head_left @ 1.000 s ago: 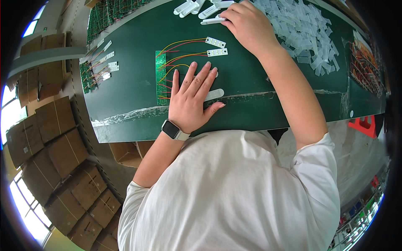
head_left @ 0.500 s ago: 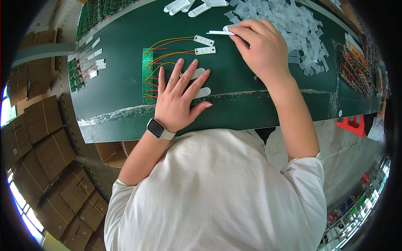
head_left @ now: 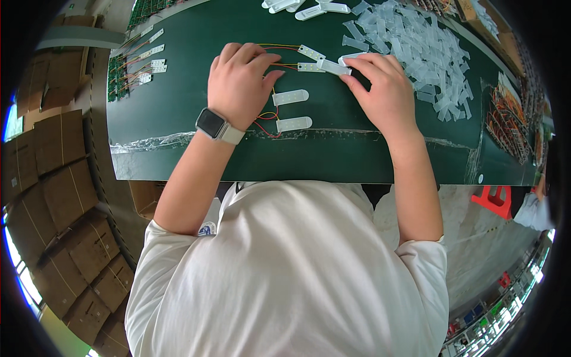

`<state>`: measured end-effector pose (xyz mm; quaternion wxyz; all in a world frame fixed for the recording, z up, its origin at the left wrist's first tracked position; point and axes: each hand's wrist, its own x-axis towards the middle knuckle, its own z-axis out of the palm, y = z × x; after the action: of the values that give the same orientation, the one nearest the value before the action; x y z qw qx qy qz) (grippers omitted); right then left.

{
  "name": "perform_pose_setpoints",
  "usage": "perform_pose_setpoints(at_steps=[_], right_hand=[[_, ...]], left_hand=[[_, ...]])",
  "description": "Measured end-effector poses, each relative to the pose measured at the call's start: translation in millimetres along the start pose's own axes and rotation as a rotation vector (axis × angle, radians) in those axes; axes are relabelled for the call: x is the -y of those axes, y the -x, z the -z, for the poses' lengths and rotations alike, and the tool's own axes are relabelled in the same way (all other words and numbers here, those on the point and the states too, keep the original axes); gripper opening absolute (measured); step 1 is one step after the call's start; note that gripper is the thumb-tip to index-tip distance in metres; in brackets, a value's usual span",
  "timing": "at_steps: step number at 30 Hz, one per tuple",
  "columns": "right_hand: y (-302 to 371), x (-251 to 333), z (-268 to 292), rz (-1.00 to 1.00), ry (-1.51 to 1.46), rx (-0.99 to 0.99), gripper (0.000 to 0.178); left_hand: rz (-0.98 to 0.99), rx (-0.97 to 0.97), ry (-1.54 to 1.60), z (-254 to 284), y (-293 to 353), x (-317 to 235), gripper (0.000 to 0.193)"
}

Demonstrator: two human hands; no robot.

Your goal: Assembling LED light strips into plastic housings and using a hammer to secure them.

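Note:
My right hand (head_left: 383,89) pinches a white plastic cover (head_left: 334,66) between thumb and fingertips, its far end against the LED strips. A second white piece (head_left: 351,59) shows at the same fingertips. My left hand (head_left: 241,83) is closed with curled fingers, and what it grips is hidden. Yellow and red wires run out past its thumb and index finger to an upper LED strip (head_left: 311,53) and a lower LED strip (head_left: 308,67). Nearer me lie two strips in frosted covers, one upper (head_left: 290,97) and one lower (head_left: 294,124), wired toward my left hand. No green board shows there.
Clear plastic pieces (head_left: 416,53) are heaped at the far right. White housings (head_left: 321,10) lie at the back. Wired boards (head_left: 119,77) sit on the left, and a wire bundle (head_left: 505,125) at the right edge. Clear tape (head_left: 157,141) crosses the green table (head_left: 333,157).
My left hand has lifted from lying flat and curled its fingers. My right hand has lowered, bringing the white cover to the LED strips. The covered strips are now in plain sight.

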<state>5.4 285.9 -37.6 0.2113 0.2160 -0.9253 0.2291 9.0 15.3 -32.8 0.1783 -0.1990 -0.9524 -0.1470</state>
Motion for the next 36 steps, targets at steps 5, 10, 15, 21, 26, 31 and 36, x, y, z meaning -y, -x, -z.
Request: perform_pose_setpoints(at_steps=[5,10,15,21,26,31,36], right_hand=[[-4,11,-10,-0.044,0.06,0.118,0.02],[-3,13,-12,-0.064,0.125,0.081,0.02],[-3,18,-10,-0.082,0.105,0.122,0.019],[-13,0,-4,0.225,-0.008,0.212,0.031],[-21,-2,-10,0.421,0.025,0.248,0.027],[-20,0,-23,0.199,-0.032,0.225,0.025],[-20,12,-37,0.047,-0.18,0.234,0.034]], left_hand=[[0.052,0.069,0.017,-11,-9,-5,0.015],[0.124,0.072,0.049,-11,-4,1,0.014],[0.189,0.009,0.139,12,0,5,0.012],[0.255,-0.004,0.253,18,9,13,0.013],[0.199,0.037,0.19,14,11,12,0.013],[0.193,0.032,0.179,12,8,13,0.014],[0.18,0.113,0.131,8,6,13,0.013]])
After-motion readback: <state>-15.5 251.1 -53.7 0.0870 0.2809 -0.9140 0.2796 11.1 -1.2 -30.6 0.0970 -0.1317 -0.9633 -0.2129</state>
